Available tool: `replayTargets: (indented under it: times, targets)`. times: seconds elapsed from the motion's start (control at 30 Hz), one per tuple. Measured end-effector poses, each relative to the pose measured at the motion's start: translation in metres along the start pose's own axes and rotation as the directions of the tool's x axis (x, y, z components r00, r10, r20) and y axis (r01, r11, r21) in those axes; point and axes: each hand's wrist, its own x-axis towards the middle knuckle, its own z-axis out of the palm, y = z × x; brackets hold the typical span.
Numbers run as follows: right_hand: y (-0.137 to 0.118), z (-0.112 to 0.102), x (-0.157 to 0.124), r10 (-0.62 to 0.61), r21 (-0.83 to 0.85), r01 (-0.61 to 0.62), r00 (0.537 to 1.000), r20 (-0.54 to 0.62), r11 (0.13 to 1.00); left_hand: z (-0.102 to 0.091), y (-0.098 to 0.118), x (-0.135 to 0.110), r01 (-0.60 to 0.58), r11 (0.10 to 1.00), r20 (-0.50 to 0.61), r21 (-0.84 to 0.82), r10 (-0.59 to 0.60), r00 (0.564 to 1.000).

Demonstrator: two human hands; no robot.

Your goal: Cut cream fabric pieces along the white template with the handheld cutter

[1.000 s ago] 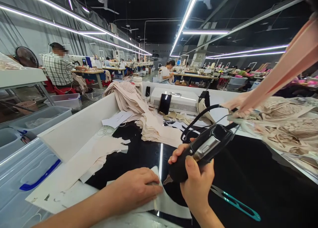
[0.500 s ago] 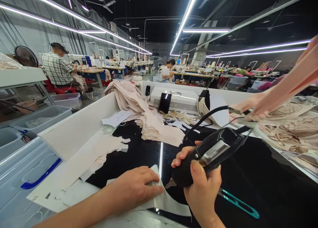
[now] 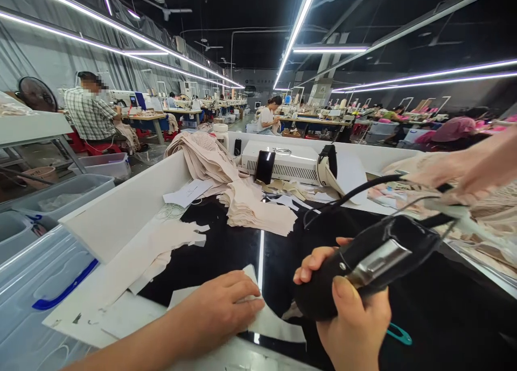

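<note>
My left hand lies palm down, fingers stretched forward, on a white curved sheet piece; whether that piece is paper or fabric I cannot tell. My right hand is closed around a rounded black device with a silver metal plate on its side and black straps. My thumb presses beside the plate. At its far end, another person's hands, blurred, hold the straps and a black cable. Partly hidden behind my right wrist is a teal loop-shaped tool.
A stack of pale beige fabric pieces lies on the black tabletop. Behind it stand a phone, a white vented box and a white headband-like item. Clear plastic bins are at left, more beige fabric at right.
My right hand and the black device have shifted right and slightly down, now covering more of the teal tool. The other person's hands moved right too. My left hand stays on the white piece.
</note>
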Motion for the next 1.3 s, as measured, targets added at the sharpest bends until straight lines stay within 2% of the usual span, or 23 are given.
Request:
replayTargets:
  times: [0.17,0.3,0.6,0.87,1.13,1.3]
  targets:
    - [-0.002,-0.017,-0.009,0.018,-0.054,-0.017,1.0,0.023,0.998,0.008,0.015,0.014,-0.021,0.999,-0.019,-0.046,0.02,1.0]
    - [0.001,-0.02,-0.013,0.004,-0.061,-0.003,1.0,0.022,0.998,0.011,0.017,0.014,0.0,1.0,0.002,-0.023,0.0,1.0]
    - [0.004,-0.014,-0.01,0.005,-0.032,-0.004,0.999,0.031,0.999,0.013,0.014,0.001,0.005,1.0,-0.025,0.005,-0.005,1.0]
    - [0.007,0.0,-0.008,0.025,0.008,-0.025,0.999,0.035,1.0,0.019,0.019,0.002,-0.023,0.999,-0.032,0.037,0.024,0.999]
    - [0.005,-0.002,-0.005,0.036,-0.02,-0.036,0.999,0.02,0.999,0.016,0.028,0.007,0.051,0.996,-0.069,0.076,-0.046,0.997]
    - [0.006,0.002,-0.003,0.03,-0.004,-0.03,1.0,0.005,1.0,0.013,0.03,0.007,0.109,0.993,-0.022,0.053,-0.108,0.994]
